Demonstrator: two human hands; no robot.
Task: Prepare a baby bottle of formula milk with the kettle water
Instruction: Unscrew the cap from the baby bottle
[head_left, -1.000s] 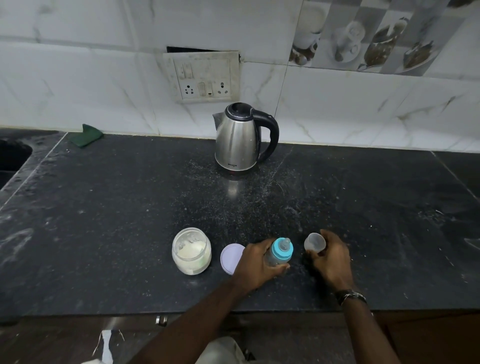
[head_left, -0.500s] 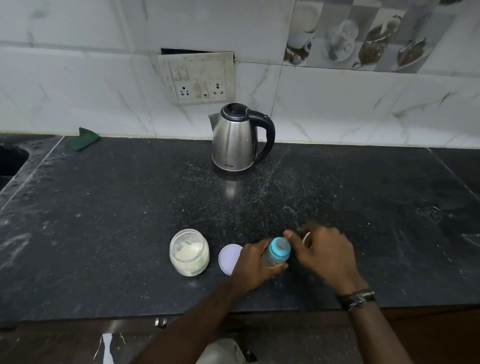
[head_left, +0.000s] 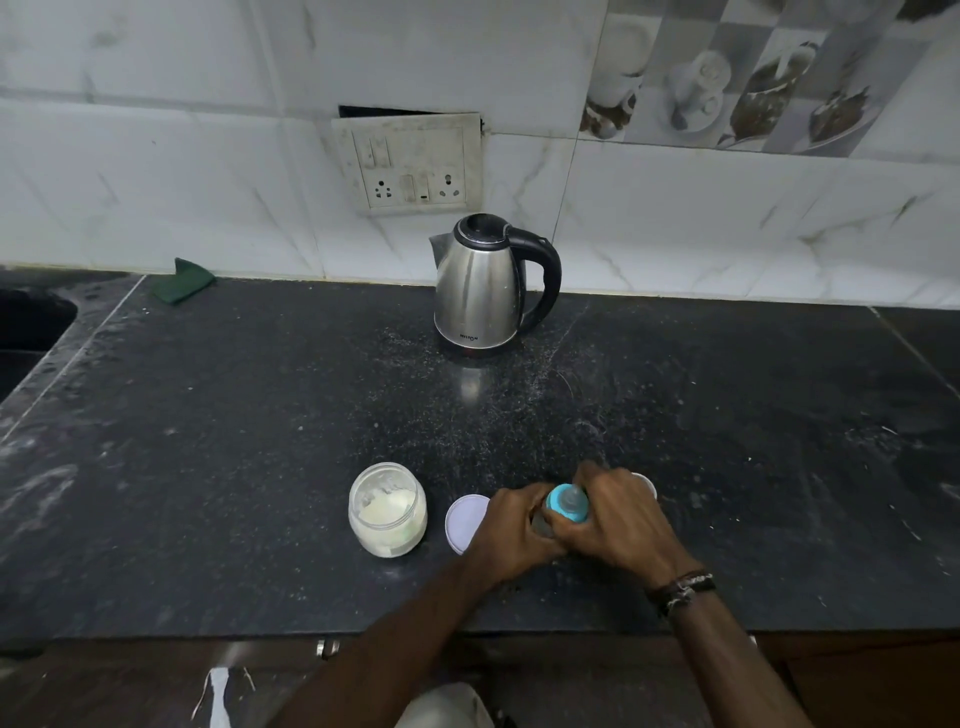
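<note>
The baby bottle (head_left: 566, 506) stands upright near the front edge of the dark stone counter (head_left: 208, 441), gripped by 2 hands at once. A second ago the right hand (head_left: 621, 522) was beside it, setting down the clear dome cap (head_left: 647, 483); now that cap rests alone on the counter just behind the knuckles, mostly hidden, and the hand has crossed over to the bottle's blue collar (head_left: 557, 503). The change suggests the teat assembly is about to be unscrewed so that powder and water can go in, which would place the job at an early stage.

The right hand's fingers curl around the blue collar from the right, with the thumb on the near side and the teat showing between them. The left hand (head_left: 511, 530) wraps the bottle's body from the left, fingers closed around it and steadying it against the counter; most of the body is covered by the 2 hands.

To the left, just apart from the hands, lies a round white lid (head_left: 465, 522), and beyond it stands the open glass jar (head_left: 387, 512) with pale formula powder inside. The steel kettle (head_left: 480, 291) sits well back by the wall tiles, lid down, handle to the right, untouched.
</note>
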